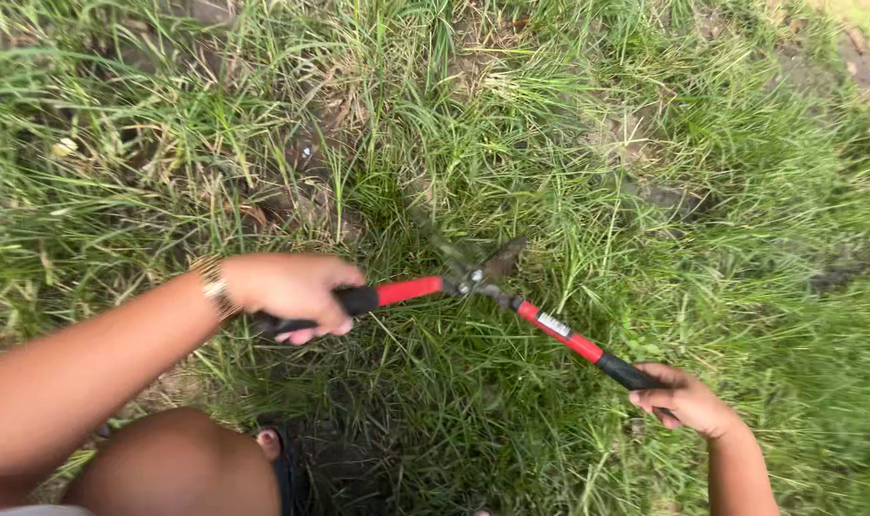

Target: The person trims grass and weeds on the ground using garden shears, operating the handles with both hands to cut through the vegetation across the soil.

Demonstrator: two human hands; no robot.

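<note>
Garden shears [468, 280] with red-and-black handles are held over the grass, their dark blades spread apart and pointing away from me into the tufts. My left hand [290, 291] is wrapped around the black grip of the left handle; a gold bracelet sits on that wrist. My right hand [688, 399] clasps the black grip of the right handle, low at the right. The two handles are spread wide in a V, meeting at the metal pivot in the middle.
Long green grass [511, 124] covers the ground, with patches of bare soil and dry blades at upper left and upper right. My bent knee [177, 463] and a dark sandal [287, 459] show at the bottom left.
</note>
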